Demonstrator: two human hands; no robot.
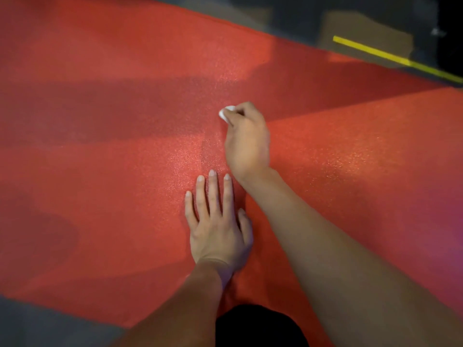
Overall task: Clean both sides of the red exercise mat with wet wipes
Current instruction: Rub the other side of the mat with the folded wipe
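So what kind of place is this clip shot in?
Probably a gym or similar workout floor, though little shows. A large red exercise mat lies on dark grey flooring, and a strip of yellow tape marks the floor beyond it.

The mat (125, 171) under me is red with a fine speckled grain, darker where shadow bands cross it. The wipe (225, 112) in my right hand (248, 141) is white. The floor (288, 18) is dark grey, with a yellow stripe (390, 57).
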